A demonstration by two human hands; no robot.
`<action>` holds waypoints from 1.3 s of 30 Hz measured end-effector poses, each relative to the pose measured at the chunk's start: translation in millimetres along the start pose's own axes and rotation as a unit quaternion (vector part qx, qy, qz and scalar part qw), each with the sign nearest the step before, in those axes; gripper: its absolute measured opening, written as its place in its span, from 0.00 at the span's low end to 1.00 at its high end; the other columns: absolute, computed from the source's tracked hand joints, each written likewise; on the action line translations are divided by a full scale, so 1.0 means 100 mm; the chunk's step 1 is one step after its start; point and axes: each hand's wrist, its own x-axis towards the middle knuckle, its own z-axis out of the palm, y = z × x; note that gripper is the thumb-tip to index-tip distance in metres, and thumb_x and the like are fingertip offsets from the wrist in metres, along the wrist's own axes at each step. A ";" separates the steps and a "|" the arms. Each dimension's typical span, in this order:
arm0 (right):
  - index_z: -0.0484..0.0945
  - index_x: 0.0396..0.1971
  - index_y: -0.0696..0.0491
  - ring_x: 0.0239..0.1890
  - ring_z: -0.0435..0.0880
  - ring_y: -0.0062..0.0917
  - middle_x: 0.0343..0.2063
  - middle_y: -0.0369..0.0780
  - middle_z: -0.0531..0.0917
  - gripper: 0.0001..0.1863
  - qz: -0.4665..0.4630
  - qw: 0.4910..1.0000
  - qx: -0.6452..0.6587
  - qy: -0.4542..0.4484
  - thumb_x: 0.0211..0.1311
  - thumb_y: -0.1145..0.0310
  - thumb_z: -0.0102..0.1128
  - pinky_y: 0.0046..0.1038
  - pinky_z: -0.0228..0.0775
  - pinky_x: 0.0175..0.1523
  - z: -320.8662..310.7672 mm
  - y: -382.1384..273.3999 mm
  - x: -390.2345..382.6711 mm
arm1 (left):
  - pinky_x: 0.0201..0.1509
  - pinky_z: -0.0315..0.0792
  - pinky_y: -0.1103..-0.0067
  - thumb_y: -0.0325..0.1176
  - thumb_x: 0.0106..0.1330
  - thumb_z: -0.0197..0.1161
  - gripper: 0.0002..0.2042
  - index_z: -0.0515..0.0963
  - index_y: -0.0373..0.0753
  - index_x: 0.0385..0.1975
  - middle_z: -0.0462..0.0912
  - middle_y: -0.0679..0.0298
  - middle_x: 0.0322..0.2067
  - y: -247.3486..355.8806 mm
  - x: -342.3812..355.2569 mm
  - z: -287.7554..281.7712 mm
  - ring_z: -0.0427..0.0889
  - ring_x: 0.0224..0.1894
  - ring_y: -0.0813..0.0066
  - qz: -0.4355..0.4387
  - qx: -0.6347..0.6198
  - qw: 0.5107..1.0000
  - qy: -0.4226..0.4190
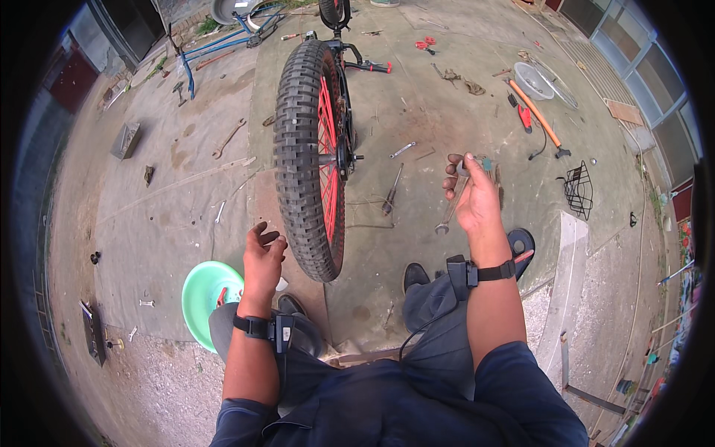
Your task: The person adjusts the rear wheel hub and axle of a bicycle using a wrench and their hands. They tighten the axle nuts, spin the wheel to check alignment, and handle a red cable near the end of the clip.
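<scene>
A fat-tyred wheel (300, 149) with red spokes stands upright in front of me, part of a black bicycle frame (344, 56). My left hand (264, 264) hovers left of the tyre's near end, apart from it, fingers loosely bent and holding nothing visible. To the right of the wheel my right hand (475, 195) is raised, thumb and fingers closed on a small light-grey piece (462, 170). A wrench (448, 214) shows just below those fingers; I cannot tell whether it is held or lies on the ground. The wheel's axle end (358, 157) sticks out bare.
A green basin (195, 305) stands by my left leg. Around the wheel lie a screwdriver (392, 190), a small wrench (403, 150) and a larger wrench (229, 139). Farther right are an orange-bodied pump (538, 112), a clear basin (533, 82) and a black wire rack (578, 188).
</scene>
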 end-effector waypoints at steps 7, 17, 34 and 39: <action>0.79 0.45 0.52 0.31 0.79 0.24 0.35 0.35 0.80 0.19 0.002 1.000 0.003 -0.002 0.72 0.51 0.57 0.25 0.65 0.35 0.00 0.01 0.01 | 0.42 0.79 0.76 0.30 0.70 0.62 0.28 0.61 0.30 0.67 0.81 0.51 0.52 0.01 0.00 0.01 0.83 0.45 0.70 -0.002 -0.003 1.000 0.001; 0.79 0.44 0.52 0.31 0.79 0.24 0.35 0.35 0.80 0.18 0.000 1.000 0.002 -0.001 0.72 0.51 0.57 0.25 0.65 0.34 0.00 0.01 0.00 | 0.42 0.79 0.76 0.31 0.70 0.62 0.28 0.62 0.31 0.67 0.81 0.51 0.52 0.01 0.00 0.01 0.83 0.45 0.70 -0.004 -0.006 1.000 0.006; 0.79 0.45 0.51 0.32 0.77 0.24 0.35 0.35 0.79 0.18 -0.008 1.000 -0.008 0.002 0.73 0.51 0.56 0.26 0.63 0.36 0.01 0.02 -0.01 | 0.42 0.79 0.76 0.31 0.70 0.62 0.28 0.62 0.31 0.67 0.81 0.51 0.51 -0.04 0.01 0.00 0.83 0.45 0.70 -0.009 -0.010 1.000 0.000; 0.78 0.46 0.52 0.32 0.78 0.24 0.35 0.35 0.80 0.19 0.006 1.000 0.006 0.003 0.73 0.51 0.55 0.26 0.63 0.36 0.00 0.02 0.01 | 0.42 0.79 0.76 0.31 0.70 0.62 0.28 0.61 0.31 0.67 0.81 0.51 0.51 -0.09 0.04 0.00 0.83 0.45 0.70 -0.010 -0.032 0.999 -0.006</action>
